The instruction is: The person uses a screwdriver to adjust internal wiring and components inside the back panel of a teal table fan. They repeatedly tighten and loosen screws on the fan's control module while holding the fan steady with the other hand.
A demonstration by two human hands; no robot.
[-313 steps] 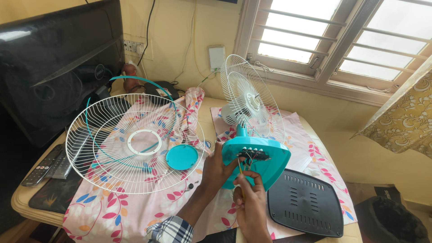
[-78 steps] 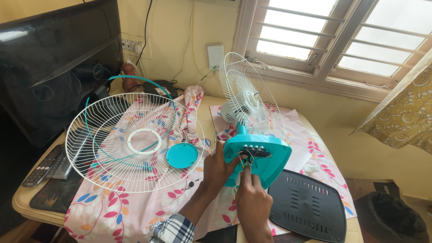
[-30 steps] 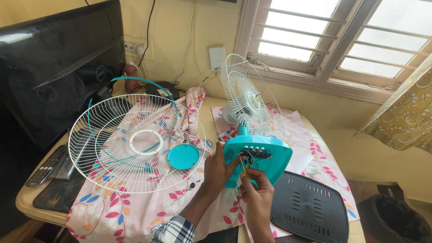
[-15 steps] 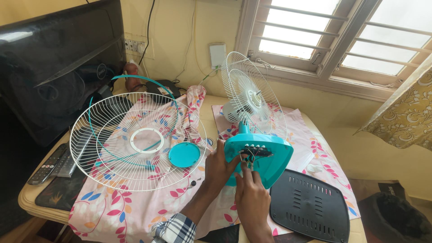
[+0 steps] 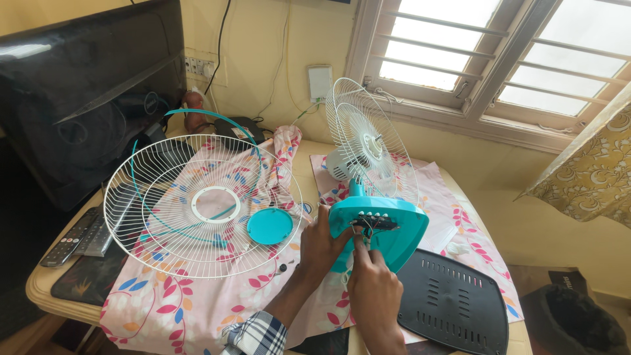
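Clasping the teal fan base (image 5: 388, 230), the left hand (image 5: 323, 244) steadied it — the right hand's (image 5: 373, 289) fingertips pinched its exposed wires (image 5: 371, 223); gentle, braced handling suited.

I see my left hand (image 5: 323, 246) gripping the teal fan base (image 5: 378, 230) near the table's front edge — my right hand (image 5: 373, 289) fingers its exposed wires (image 5: 373, 223); the white grille (image 5: 204, 205) lies alongside.

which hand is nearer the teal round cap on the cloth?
Left. The left hand grips the fan base on the side facing the cap. The right hand is farther off, below the base's wiring.
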